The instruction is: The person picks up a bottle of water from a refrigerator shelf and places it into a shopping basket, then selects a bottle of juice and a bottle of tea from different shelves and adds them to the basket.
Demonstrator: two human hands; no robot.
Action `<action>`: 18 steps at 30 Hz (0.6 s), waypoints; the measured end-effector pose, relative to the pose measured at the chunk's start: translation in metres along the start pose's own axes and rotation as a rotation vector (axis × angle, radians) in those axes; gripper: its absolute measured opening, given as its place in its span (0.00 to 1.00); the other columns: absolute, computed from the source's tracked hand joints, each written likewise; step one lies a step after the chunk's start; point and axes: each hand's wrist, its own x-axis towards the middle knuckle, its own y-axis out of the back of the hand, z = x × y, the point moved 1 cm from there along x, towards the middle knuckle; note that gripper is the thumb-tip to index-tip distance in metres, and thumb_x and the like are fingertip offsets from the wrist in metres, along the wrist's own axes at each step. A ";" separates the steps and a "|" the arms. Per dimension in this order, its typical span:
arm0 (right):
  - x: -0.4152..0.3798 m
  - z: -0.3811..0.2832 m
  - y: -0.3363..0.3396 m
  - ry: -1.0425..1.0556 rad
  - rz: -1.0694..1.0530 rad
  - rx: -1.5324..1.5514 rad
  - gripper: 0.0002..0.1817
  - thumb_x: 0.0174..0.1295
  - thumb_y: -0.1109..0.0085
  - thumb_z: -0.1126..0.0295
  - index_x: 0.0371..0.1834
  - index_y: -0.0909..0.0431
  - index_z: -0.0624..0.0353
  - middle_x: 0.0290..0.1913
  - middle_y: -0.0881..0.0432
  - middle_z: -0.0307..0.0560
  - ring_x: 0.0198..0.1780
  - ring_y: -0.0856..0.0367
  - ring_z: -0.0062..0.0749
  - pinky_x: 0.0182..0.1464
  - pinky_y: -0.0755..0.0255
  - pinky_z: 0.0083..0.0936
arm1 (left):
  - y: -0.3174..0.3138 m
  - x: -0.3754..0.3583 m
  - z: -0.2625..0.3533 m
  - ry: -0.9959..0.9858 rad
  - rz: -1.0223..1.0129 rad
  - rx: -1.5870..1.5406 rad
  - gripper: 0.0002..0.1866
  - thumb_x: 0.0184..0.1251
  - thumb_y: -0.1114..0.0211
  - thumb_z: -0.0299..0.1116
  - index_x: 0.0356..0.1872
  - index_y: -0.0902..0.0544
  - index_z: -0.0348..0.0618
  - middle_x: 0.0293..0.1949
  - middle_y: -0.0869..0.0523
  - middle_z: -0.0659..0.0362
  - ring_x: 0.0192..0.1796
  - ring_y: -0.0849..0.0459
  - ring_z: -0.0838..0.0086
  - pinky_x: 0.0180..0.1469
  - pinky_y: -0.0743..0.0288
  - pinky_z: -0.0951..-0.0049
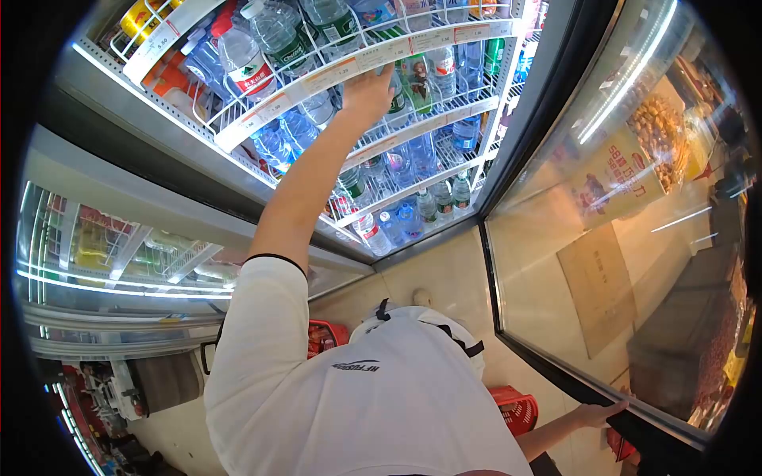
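My left hand (370, 97) reaches into the drinks cooler, just under the price strip (349, 67) of an upper shelf, among clear water bottles. Its fingertips go behind the strip, so what they touch is hidden. Beside it on the right stands a green-labelled bottle (417, 79); a red-capped bottle (242, 59) is on the shelf above, to the left. At the lower right my right hand (601, 414) is at the edge of the open glass door (575, 366), its fingers closed on the door frame.
Lower wire shelves hold more bottles (373, 232). Red baskets (516, 408) (324, 337) sit on the floor on both sides of my body. Another glass-fronted cooler (119, 246) stands at the left. A cardboard piece (599, 285) shows through the door.
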 end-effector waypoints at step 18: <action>-0.020 -0.016 -0.004 0.019 -0.045 -0.035 0.27 0.69 0.40 0.53 0.53 0.23 0.73 0.52 0.19 0.55 0.54 0.20 0.39 0.60 0.27 0.35 | 0.005 -0.327 0.093 -0.191 -0.187 -0.600 0.32 0.54 0.31 0.36 0.62 0.27 0.39 0.65 0.29 0.46 0.72 0.38 0.48 0.72 0.45 0.43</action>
